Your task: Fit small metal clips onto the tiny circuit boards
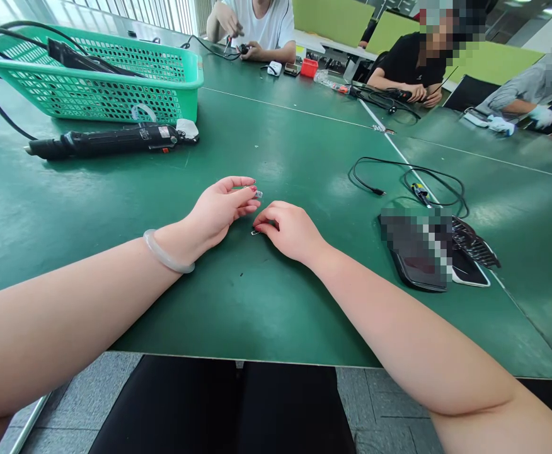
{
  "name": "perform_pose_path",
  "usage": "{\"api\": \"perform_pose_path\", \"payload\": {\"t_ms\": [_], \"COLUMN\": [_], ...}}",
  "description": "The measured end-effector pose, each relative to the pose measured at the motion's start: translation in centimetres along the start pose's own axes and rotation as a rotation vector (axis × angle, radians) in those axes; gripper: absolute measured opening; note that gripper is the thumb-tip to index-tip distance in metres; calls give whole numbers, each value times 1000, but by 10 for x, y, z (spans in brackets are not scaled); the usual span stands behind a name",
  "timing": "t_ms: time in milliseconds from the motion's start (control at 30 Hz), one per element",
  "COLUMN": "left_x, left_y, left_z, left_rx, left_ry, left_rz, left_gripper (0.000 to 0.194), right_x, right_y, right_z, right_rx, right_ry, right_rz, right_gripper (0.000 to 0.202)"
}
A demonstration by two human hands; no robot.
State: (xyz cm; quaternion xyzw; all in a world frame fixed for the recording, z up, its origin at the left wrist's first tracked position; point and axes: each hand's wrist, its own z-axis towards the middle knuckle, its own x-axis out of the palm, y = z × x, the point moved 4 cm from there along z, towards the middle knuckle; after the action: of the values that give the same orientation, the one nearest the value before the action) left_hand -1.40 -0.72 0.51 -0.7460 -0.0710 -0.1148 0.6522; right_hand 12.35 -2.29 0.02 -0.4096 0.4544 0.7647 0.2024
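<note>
Just above the green table (229, 302), my left hand (224, 208) pinches a small silvery metal piece (259, 194) between thumb and fingers. A pale bangle (165, 255) circles that wrist. Close by on the right, my right hand (290, 230) has thumb and forefinger closed on a small metal clip-like piece (255, 232), low near the tabletop. Its exact kind is too small to make out. The two hands are a little apart, with their fingertips facing each other.
A black electric screwdriver (110, 140) lies before a green plastic basket (115, 75) with cables. On the right are a black cable (413, 165), a dark phone (413, 252) and a black hair claw (477, 243). Several people sit across the table, beyond a red box (309, 67).
</note>
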Motion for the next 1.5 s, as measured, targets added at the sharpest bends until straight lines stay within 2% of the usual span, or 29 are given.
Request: {"api": "perform_pose_path", "payload": {"t_ms": [133, 367, 467, 900, 1200, 1367, 1500], "left_x": [0, 1, 2, 3, 4, 5, 4], "left_y": [0, 1, 2, 2, 3, 2, 2], "left_z": [-1, -3, -3, -2, -3, -3, -4], "left_rx": [1, 4, 15, 5, -25, -15, -28], "left_ry": [41, 78, 126, 137, 135, 157, 122], "left_rz": [20, 95, 136, 103, -5, -13, -16], "left_gripper": [19, 24, 29, 27, 21, 22, 22], "right_x": [-3, -21, -25, -27, -29, -30, -30], "right_y": [-2, -1, -2, -2, 1, 0, -3], "right_z": [1, -3, -4, -5, -8, -9, -8], "right_rx": [15, -59, -60, -25, -37, -42, -19], "right_ry": [-36, -369, -432, -463, -510, -511, -496], "right_rz": [3, 128, 159, 182, 159, 175, 178], "right_gripper": [14, 11, 12, 12, 12, 19, 19]}}
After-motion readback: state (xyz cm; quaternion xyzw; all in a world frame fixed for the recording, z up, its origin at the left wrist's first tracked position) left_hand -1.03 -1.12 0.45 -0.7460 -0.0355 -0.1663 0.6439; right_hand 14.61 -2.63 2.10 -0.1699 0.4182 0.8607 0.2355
